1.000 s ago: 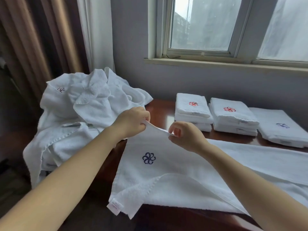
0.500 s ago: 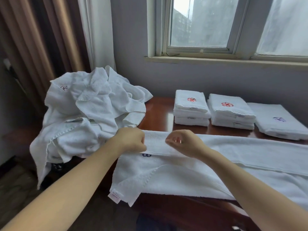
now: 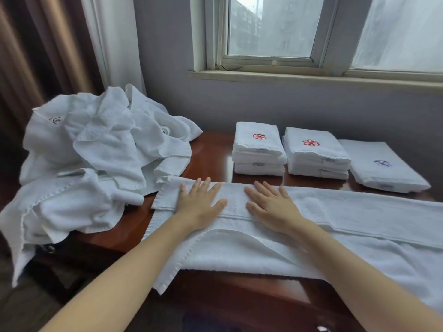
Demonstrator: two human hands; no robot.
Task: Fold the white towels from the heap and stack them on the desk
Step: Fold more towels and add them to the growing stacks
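A long white towel (image 3: 347, 212) lies across the dark wooden desk (image 3: 213, 152), its far edge folded over toward me into a flat band. My left hand (image 3: 200, 203) and my right hand (image 3: 269, 206) both press flat on that band near its left end, fingers straight and spread. The towel's near edge droops over the desk's front. A rumpled heap of white towels (image 3: 96, 159) sits at the desk's left end. Behind my hands stand two stacks of folded towels with red emblems (image 3: 259, 149) (image 3: 314, 152) and a folded towel with a blue emblem (image 3: 381, 166).
A window sill (image 3: 311, 79) runs along the grey wall behind the desk. Brown and white curtains (image 3: 72, 44) hang at the left behind the heap. A strip of bare desk lies between the heap and the stacks.
My hands pinched the towel's far edge, carried it over the blue emblem toward me and laid it down. Both hands have let go and now lie flat on the fold.
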